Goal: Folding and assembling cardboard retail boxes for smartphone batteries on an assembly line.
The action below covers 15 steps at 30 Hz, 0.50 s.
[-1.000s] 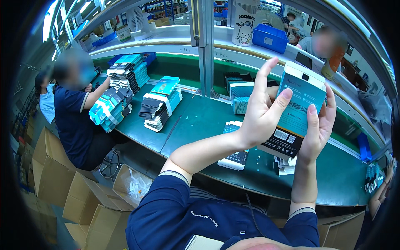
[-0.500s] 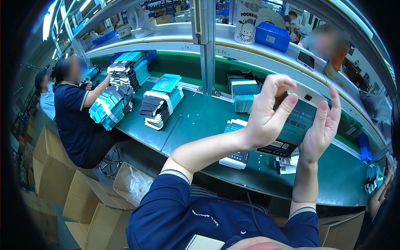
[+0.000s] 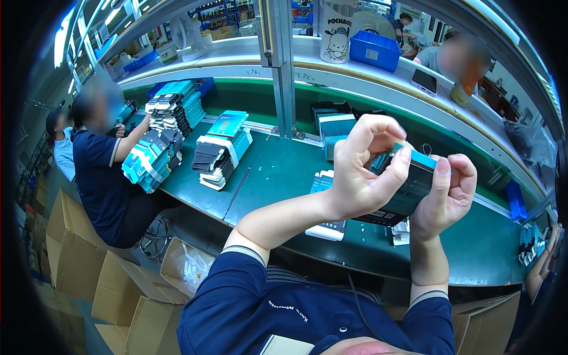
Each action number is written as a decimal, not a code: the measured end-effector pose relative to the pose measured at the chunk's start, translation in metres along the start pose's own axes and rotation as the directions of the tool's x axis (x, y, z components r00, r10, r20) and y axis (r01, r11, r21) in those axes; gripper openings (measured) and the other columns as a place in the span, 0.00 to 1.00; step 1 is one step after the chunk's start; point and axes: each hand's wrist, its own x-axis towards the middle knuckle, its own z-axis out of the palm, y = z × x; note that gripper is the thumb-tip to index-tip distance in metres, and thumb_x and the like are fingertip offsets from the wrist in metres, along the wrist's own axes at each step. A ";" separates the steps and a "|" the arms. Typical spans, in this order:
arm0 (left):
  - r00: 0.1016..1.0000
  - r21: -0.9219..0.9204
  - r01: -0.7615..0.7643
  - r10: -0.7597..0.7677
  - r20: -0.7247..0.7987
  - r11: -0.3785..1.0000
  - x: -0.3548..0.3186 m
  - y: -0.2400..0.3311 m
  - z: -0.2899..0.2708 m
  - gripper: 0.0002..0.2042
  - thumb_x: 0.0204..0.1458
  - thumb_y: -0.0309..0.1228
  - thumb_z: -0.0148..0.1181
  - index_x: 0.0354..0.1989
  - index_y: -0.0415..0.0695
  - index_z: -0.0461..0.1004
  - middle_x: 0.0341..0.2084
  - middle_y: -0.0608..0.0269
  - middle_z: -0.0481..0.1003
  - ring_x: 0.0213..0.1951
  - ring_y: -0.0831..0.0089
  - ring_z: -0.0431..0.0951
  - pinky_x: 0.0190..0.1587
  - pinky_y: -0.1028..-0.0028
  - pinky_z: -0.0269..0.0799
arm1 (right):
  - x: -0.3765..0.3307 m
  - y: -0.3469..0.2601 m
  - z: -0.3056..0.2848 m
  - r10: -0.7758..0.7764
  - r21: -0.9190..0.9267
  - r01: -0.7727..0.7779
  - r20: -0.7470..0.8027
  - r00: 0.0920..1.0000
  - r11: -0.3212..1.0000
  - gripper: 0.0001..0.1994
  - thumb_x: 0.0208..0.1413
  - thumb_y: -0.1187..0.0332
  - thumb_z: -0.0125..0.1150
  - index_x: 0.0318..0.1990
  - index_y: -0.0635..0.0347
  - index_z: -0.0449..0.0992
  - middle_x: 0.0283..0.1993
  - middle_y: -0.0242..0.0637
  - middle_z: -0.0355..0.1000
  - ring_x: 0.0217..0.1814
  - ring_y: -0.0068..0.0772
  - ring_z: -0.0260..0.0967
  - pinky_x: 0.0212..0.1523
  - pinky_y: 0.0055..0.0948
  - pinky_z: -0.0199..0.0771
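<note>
Above the green workbench (image 3: pixel 260 195), a flat dark carton (image 3: pixel 413 188) with a teal top edge is held up between my hands. My left hand (image 3: pixel 368 171) grips its left side, with thumb and bent fingers near the top edge. Around the right side close the fingers of my right hand (image 3: pixel 444 198), the thumb lying on the carton's front near its upper right corner. Below my left forearm lie flat cartons (image 3: pixel 327 229), white, teal and dark. White-and-dark card pieces (image 3: pixel 401 232) lie under the held carton, partly hidden.
Behind my left hand stands a packed row of teal cartons (image 3: pixel 336 131). A strapped bundle (image 3: pixel 222 151) and taller stacks (image 3: pixel 171 124) lie to the left, beside a seated co-worker (image 3: pixel 100 171). The shelf holds a blue bin (image 3: pixel 378 52) and a phone (image 3: pixel 423 81). Cardboard boxes (image 3: pixel 127 290) stand lower left.
My right index finger, stretched upward before, has curled in at the carton's top. The pale flap at the top no longer shows; a teal edge is there instead. The whole view has shifted slightly.
</note>
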 end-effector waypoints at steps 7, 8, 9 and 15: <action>0.982 0.058 -0.145 0.137 0.128 0.988 -0.008 -0.010 -0.003 0.12 0.50 0.16 0.56 0.33 0.42 0.57 0.33 0.55 0.74 0.31 0.83 0.72 0.32 0.83 0.67 | 0.003 0.003 -0.009 -0.030 0.172 0.002 0.158 0.987 0.985 0.14 0.54 0.71 0.64 0.34 0.58 0.60 0.34 0.46 0.76 0.35 0.23 0.71 0.43 0.21 0.68; 0.976 0.096 -0.185 0.171 0.134 0.978 -0.007 -0.010 -0.003 0.14 0.49 0.16 0.59 0.32 0.43 0.57 0.32 0.56 0.73 0.31 0.83 0.72 0.32 0.83 0.66 | 0.005 0.005 -0.015 -0.052 0.142 0.023 0.201 0.978 0.990 0.16 0.51 0.68 0.67 0.34 0.59 0.61 0.35 0.47 0.75 0.36 0.23 0.70 0.43 0.20 0.67; 0.976 0.097 -0.185 0.172 0.133 0.978 -0.006 -0.011 -0.003 0.14 0.49 0.16 0.59 0.32 0.43 0.57 0.32 0.56 0.73 0.31 0.83 0.72 0.32 0.83 0.66 | 0.006 0.006 -0.015 -0.052 0.142 0.023 0.203 0.978 0.990 0.16 0.51 0.68 0.67 0.34 0.59 0.61 0.35 0.47 0.75 0.36 0.23 0.70 0.43 0.20 0.67; 0.975 -0.102 0.222 -0.222 0.012 0.970 0.014 -0.024 -0.006 0.08 0.55 0.25 0.58 0.30 0.41 0.63 0.29 0.61 0.75 0.33 0.83 0.73 0.36 0.82 0.69 | 0.039 -0.002 -0.010 0.298 -0.169 -0.248 0.425 0.855 0.954 0.17 0.50 0.74 0.65 0.46 0.64 0.67 0.38 0.33 0.70 0.41 0.18 0.65 0.41 0.15 0.65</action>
